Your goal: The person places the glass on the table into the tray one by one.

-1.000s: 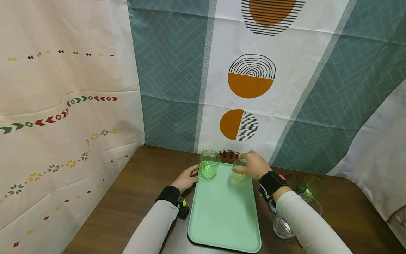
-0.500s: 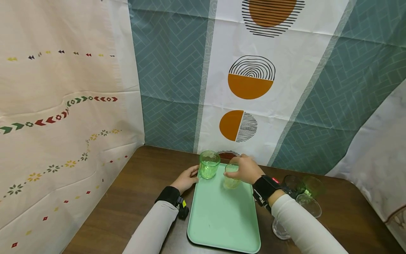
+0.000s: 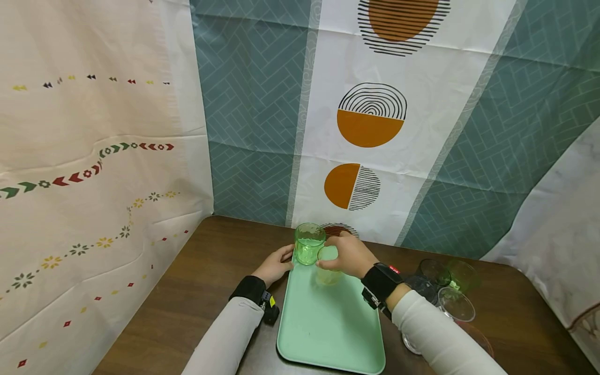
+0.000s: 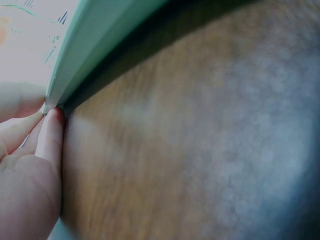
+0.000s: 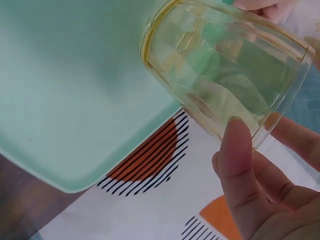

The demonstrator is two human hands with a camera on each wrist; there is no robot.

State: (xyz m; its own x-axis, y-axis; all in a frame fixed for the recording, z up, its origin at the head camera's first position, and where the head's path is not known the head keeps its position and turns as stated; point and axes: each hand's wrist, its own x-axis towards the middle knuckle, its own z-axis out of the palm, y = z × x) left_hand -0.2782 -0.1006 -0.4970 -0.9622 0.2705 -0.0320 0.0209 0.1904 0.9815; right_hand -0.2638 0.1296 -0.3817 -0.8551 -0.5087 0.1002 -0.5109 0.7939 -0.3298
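Note:
My right hand (image 3: 352, 255) holds a pale yellow glass (image 3: 328, 276) by its rim, thumb on one side and fingers on the other. In the right wrist view the yellow glass (image 5: 225, 65) shows clear walls and a thick amber base. It hangs over or stands on the far part of the green tray (image 3: 328, 323); which, I cannot tell. Just left of it a green glass (image 3: 308, 250) stands upright in the tray's far left corner. My left hand (image 3: 273, 266) touches the tray's left rim with its fingertips, close to the green glass; the left wrist view shows this rim (image 4: 82, 55).
Several glasses crowd the table right of the tray: a dark one (image 3: 433, 272), a green one (image 3: 463, 275) and a clear one (image 3: 455, 304), partly behind my right forearm. Brown table (image 3: 187, 291) surrounds the tray. Cloths (image 3: 248, 114) hang at the back and sides.
My right hand has carried the yellow glass leftward across the tray, toward the green glass. The left hand, the tray and the green glass stay where they were.

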